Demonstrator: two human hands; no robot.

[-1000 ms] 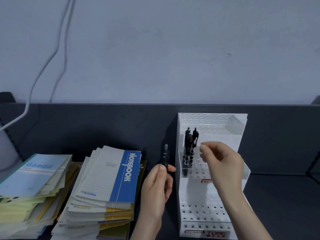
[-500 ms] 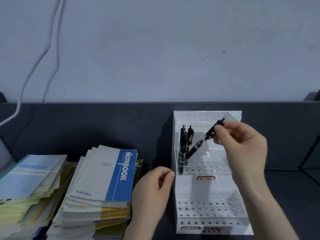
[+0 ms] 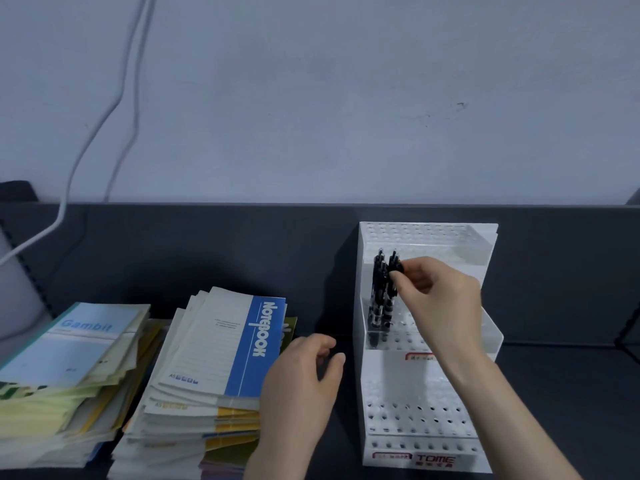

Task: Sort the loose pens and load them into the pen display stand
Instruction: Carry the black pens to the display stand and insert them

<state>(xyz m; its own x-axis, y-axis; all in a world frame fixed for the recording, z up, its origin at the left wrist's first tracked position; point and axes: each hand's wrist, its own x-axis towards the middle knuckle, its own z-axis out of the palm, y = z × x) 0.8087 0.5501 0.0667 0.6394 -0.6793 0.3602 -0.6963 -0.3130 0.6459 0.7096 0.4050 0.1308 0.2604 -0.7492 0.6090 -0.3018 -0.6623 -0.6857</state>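
Change: the pen (image 3: 393, 259), tilted half a second ago, now stands upright in the middle tier of the pen display stand (image 3: 429, 424), beside the other pens (image 3: 378, 289).
Grip: the right hand (image 3: 436, 292) pinches its top; the left hand (image 3: 301, 379) is loosely curled and empty.
Meaning: this pen looks seated, so letting go is probably next.

Two notebook stacks on dark counter (image 3: 561, 393), lower left of frame. Nearer-centre stack (image 3: 207, 393) topped by white cover with blue spine band reading "Notebook". Left stack (image 3: 69, 403) topped by pale blue "Gambit" cover, yellow and cream edges fanned out beneath. Dark back panel (image 3: 207, 244) runs across mid-frame. Grey wall (image 3: 346, 98) above it. Two white cables (image 3: 63, 209) hang down wall, upper left. White object (image 3: 17, 289) at left edge, unclear.
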